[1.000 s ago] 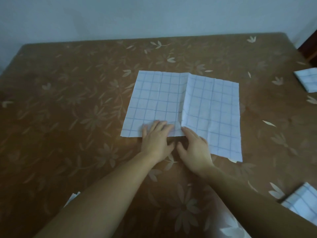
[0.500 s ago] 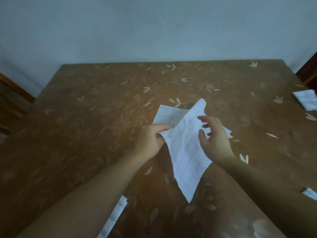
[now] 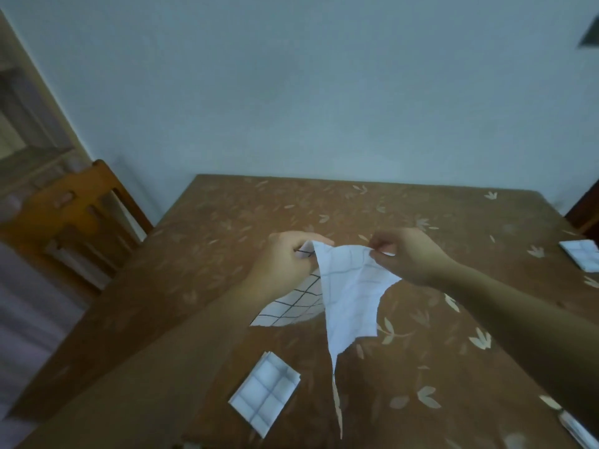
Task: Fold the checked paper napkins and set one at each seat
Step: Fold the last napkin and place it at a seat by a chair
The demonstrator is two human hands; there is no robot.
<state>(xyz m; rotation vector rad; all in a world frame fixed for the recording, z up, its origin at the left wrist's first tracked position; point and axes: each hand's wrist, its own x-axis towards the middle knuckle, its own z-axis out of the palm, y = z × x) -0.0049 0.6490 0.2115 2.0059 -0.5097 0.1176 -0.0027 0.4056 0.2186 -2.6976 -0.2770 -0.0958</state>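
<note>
1. A pale blue-grey wall (image 3: 324,92) fills the upper half of the view.
2. The table (image 3: 227,254) wears a brown cover printed with pale leaf sprigs and runs from the wall to the near edge of the view.
3. A wooden chair (image 3: 74,215) with a slatted back stands at the table's left side.
4. The unfolded checked napkin (image 3: 350,296) hangs in the air above the middle of the table, stretched between both hands along its top edge. Its body droops, creased, and narrows to a thin point. A flap with dark grid lines sags beside the left forearm.
5. The left hand (image 3: 285,257) has its fingers curled round the napkin's upper left corner, thumb on top.
6. The right hand (image 3: 408,254) pinches the upper right corner between thumb and forefinger, the other fingers tucked in.
7. A folded checked napkin (image 3: 264,395) lies flat on the table near its front, below the left forearm.
8. A second folded napkin (image 3: 581,254) lies at the table's right edge.
9. A third napkin (image 3: 575,429) shows only as a sliver in the bottom right corner.
</note>
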